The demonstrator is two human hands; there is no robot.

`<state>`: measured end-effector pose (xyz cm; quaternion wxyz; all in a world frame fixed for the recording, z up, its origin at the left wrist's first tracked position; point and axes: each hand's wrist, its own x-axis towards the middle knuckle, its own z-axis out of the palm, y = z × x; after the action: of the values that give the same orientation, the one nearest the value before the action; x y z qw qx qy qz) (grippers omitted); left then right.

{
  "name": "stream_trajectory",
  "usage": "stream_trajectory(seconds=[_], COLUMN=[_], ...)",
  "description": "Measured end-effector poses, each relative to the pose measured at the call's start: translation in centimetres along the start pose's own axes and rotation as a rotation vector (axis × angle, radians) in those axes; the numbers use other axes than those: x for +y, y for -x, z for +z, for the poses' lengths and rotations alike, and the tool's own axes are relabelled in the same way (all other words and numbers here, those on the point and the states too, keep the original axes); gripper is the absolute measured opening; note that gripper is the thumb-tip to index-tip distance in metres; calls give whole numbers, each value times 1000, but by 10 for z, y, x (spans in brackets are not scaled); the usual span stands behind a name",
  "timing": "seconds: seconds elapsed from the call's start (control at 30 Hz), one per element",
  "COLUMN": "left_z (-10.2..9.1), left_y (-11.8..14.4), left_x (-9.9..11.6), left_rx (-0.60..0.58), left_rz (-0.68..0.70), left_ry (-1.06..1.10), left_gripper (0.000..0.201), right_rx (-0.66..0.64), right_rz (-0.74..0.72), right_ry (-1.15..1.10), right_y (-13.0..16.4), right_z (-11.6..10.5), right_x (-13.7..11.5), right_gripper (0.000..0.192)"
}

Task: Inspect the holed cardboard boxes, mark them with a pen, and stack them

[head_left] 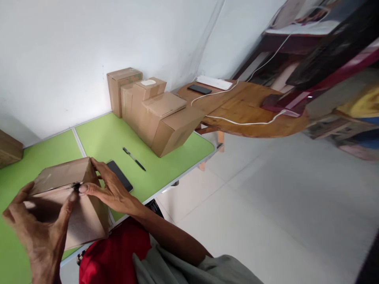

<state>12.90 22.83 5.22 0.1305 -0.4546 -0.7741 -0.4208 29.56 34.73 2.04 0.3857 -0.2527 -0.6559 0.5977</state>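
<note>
Both hands on the cardboard box (85, 209), low at 8 o'clock in the view. Sits at the near edge of the green surface (174, 161); cannot tell whether resting fully there or partly lifted.

Looks light for its bulk, probably hollow, with contents out of sight. Reads as stiff along folds and corners, softer mid-panel, likely to dent under a hard thumb. Dry, matte paper, so probably little slip. Best held by opposite side walls or by the firm corners; less wisely by the worn top seam, with a small dark patch (77, 186) right under the thumbs. Cannot tell what kind of patch.

Left hand (38, 228), at 8 o'clock from the box centre: grip closed around the left side, fingers bent over the far-left edge, thumb reaching up across the near face to the patch. Wrist low, coming in from 7 o'clock.

Right hand (114, 193), at 3 o'clock: grip clasping the right corner, index finger up along the top edge, thumb pointing to 9 o'clock and meeting the seam close to the opposite thumb. Forearm slanting in from 4 o'clock.

Towards 2 o'clock from the box: phone (120, 176) near the right hand, then pen (134, 159), then grouped cartons (139, 112) farther off.
</note>
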Motion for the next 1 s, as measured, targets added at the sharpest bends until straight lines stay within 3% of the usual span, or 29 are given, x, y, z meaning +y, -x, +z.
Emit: stream_trajectory(seconds=[0.17,0.23,0.3,0.4,0.47,0.53,0.67,0.77,0.93,1.0], left_z=[0,-1,-1,2,5,8,9,9,11,13], left_y=[-4,-6,-7,-4,-3,-3,-4,-4,-6,-7], left_x=[-17,-20,-17,-9,-6,-5,-8,-9,-11,-12], left_rx=[-5,20,39,45,55,69,65,65,57,83], left_rz=[180,187,188,179,166,168,188,192,188,201], left_ry=[-73,-50,-29,-23,-17,-12,-18,-29,-44,-43], left_gripper=[124,120,117,109,105,104,99,97,99,107], right_rx=[-22,62,180,249,238,230,233,195,109,61], right_rz=[-42,-47,88,442,571,607,575,446,-32,-142], right_ry=[-40,116,457,864,904,879,761,585,-304,-479], right_y=[-13,-14,-14,-11,-10,-10,-11,-9,0,3], right_z=[-16,-33,-56,-91,-107,-117,-123,-114,-55,-27], right_x=[14,19,25,39,48,56,58,42,-2,-12], right_gripper=[81,68,57,41,31,21,5,23,42,44])
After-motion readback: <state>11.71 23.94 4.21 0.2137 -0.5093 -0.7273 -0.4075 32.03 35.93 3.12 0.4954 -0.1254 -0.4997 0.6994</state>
